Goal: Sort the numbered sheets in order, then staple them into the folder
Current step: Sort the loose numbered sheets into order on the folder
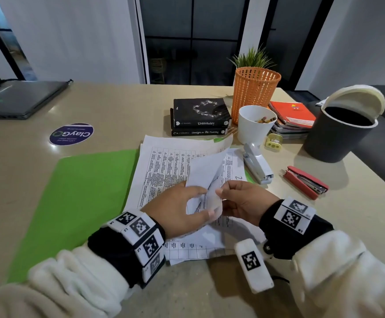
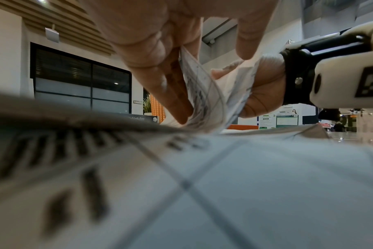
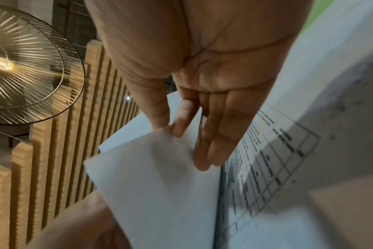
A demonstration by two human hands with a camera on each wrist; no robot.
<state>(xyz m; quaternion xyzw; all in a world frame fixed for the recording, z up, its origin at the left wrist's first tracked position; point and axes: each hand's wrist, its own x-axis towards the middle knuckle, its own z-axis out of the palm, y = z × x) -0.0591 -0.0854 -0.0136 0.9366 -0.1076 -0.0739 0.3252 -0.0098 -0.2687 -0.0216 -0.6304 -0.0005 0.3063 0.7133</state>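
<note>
A stack of printed sheets [image 1: 164,166] lies on the right half of an open green folder [image 1: 83,203]. Both hands lift the near right corner of the top sheets [image 1: 206,177], which curl upward. My left hand [image 1: 204,201] holds the curled sheets between fingers and thumb; the left wrist view shows its fingers [image 2: 160,75] against the bent paper [image 2: 204,94]. My right hand [image 1: 222,196] pinches one sheet's corner, and the right wrist view has thumb and forefinger [image 3: 177,118] closed on the white sheet [image 3: 160,185]. A handwritten 2 shows on a lower sheet.
A white stapler [image 1: 258,164] lies just right of the sheets, with a red stapler [image 1: 306,182] beyond it. Behind them stand a white cup [image 1: 254,125], an orange basket [image 1: 254,92], stacked books [image 1: 200,117], notebooks [image 1: 292,115] and a dark bin [image 1: 340,131]. A laptop [image 1: 19,99] sits far left.
</note>
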